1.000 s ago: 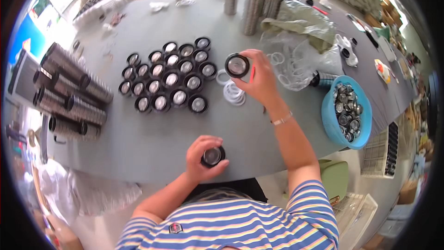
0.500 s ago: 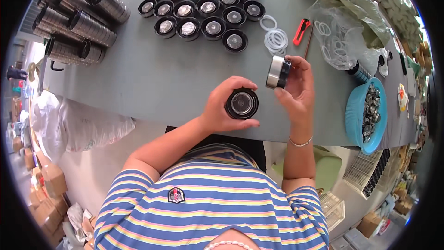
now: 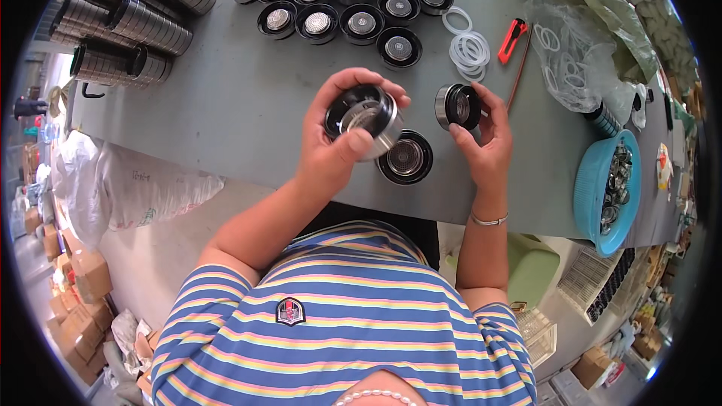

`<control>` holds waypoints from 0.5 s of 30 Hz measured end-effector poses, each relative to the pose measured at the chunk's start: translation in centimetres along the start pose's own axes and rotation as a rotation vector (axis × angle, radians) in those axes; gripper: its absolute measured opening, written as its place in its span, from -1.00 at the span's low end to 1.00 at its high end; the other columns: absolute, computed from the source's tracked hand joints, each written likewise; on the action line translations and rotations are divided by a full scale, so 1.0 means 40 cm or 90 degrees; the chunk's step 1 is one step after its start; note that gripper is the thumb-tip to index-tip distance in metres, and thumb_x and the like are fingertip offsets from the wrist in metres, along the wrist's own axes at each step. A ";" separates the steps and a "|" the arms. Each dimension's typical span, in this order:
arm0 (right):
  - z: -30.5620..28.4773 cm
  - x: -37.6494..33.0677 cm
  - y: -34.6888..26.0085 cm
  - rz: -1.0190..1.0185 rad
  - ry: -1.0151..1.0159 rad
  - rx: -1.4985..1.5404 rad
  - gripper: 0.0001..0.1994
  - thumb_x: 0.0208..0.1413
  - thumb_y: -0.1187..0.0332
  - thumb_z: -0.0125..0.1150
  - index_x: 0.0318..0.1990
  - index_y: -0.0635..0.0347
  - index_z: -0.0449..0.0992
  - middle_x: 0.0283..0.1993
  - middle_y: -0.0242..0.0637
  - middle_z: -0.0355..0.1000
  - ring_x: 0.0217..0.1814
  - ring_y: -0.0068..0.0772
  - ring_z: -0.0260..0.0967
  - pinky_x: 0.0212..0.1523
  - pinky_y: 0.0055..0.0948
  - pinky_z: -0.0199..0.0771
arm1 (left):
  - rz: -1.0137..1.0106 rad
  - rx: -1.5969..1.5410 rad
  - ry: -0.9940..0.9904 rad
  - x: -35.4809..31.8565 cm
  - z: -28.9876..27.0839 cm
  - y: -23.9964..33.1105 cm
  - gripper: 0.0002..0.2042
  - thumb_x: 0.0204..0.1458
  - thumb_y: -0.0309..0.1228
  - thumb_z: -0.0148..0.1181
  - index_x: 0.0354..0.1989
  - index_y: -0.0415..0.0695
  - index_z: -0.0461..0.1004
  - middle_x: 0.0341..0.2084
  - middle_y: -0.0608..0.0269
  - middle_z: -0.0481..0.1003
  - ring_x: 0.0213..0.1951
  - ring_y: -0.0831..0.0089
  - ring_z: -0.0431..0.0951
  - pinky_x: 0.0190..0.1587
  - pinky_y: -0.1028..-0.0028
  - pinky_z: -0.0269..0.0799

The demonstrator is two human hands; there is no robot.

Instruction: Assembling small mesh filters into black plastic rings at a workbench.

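Observation:
My left hand (image 3: 335, 131) grips a steel-banded black lid (image 3: 387, 131), tilted over the table, with the thumb across its front. Just beyond it, partly covered by that lid, a black round lid with a mesh metal centre (image 3: 406, 158) lies on the table. In my right hand (image 3: 489, 131) is a smaller steel-and-black ring-shaped lid (image 3: 457, 105), pinched between thumb and fingers with its hollow side showing. The two hands are apart.
Rows of black lids with metal centres (image 3: 361, 22) stand at the back. White rubber rings (image 3: 470, 53), a red utility knife (image 3: 513, 40) and a plastic bag of rings (image 3: 568, 60) lie to the right. A blue basket of metal parts (image 3: 583, 199) sits right; stacked steel-banded lids (image 3: 150, 26) rise left.
My left hand has moved up and left and now holds a tilted steel-banded lid; the mesh-centred lid it was around lies on the table. My right hand has turned its lid.

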State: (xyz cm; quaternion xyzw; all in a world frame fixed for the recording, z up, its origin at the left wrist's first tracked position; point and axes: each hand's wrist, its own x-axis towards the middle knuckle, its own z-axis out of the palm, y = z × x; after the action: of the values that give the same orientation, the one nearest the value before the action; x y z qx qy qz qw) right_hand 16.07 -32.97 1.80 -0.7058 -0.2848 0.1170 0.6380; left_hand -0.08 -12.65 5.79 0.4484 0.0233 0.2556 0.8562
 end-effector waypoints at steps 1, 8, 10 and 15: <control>0.001 0.000 -0.001 0.001 0.000 0.001 -0.32 0.02 0.50 0.48 0.38 0.28 0.47 0.27 -0.25 0.39 0.31 -0.35 0.48 0.36 -0.32 0.52 | 0.001 0.030 -0.014 -0.006 0.003 -0.001 -0.23 0.06 -0.09 0.63 0.32 -0.23 0.36 0.15 0.02 0.58 0.19 0.25 0.63 0.30 0.26 0.54; -0.009 -0.011 0.001 0.031 0.002 0.046 -0.31 0.03 0.48 0.51 0.39 0.28 0.47 0.28 -0.27 0.40 0.28 -0.36 0.49 0.35 -0.31 0.53 | -0.004 0.540 -0.291 -0.030 0.010 -0.027 -0.20 -0.27 -0.37 0.75 0.25 -0.10 0.49 0.10 0.08 0.56 0.13 0.04 0.61 0.21 0.21 0.54; -0.008 -0.012 0.010 0.013 0.003 0.014 -0.30 0.03 0.47 0.51 0.39 0.27 0.47 0.28 -0.27 0.40 0.27 -0.35 0.50 0.33 -0.32 0.55 | -0.028 0.484 -0.252 -0.038 0.012 -0.023 -0.24 -0.21 -0.42 0.73 0.25 -0.08 0.47 0.10 0.13 0.57 0.16 0.17 0.63 0.22 0.27 0.54; -0.002 -0.011 0.018 0.015 0.013 0.076 -0.31 0.02 0.46 0.52 0.38 0.27 0.48 0.26 -0.26 0.41 0.27 -0.35 0.50 0.30 -0.34 0.57 | -0.068 -0.020 -0.045 -0.021 0.001 -0.026 -0.09 -0.08 -0.45 0.69 0.44 -0.06 0.22 0.20 -0.07 0.55 0.25 0.12 0.59 0.37 0.12 0.49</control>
State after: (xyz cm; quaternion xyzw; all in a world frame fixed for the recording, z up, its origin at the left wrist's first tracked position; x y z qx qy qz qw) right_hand 15.95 -33.30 1.02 -0.6710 -0.2623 0.1345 0.6804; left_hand -0.37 -13.53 4.85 0.4421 0.0132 0.1938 0.8757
